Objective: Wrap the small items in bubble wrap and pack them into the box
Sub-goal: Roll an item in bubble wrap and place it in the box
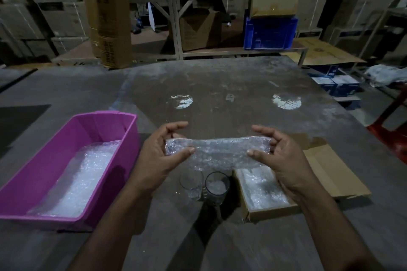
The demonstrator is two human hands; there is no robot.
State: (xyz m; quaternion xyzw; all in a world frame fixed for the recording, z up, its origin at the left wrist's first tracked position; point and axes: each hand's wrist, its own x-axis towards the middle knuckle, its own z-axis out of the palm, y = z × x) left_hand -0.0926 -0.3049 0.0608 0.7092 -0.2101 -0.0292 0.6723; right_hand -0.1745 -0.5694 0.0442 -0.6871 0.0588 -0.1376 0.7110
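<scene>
1. A long clear bubble wrap roll (pixel 217 148) is held up over the table (pixel 220 86), in the middle, likely so its ends can be tucked.
2. The left hand (pixel 160 156) pinches its left end; the right hand (pixel 279 158) pinches its right end.
3. Two clear drinking glasses (pixel 204 185) stand just below, near, probably waiting to be wrapped.
4. The brown cardboard box (pixel 264 191) sits open on the right, already holding bubble wrap.
5. The pink plastic tub (pixel 72 169) on the left holds spare wrap, close enough to reach.

Two bare forearms, sleeveless, no gloves
</scene>
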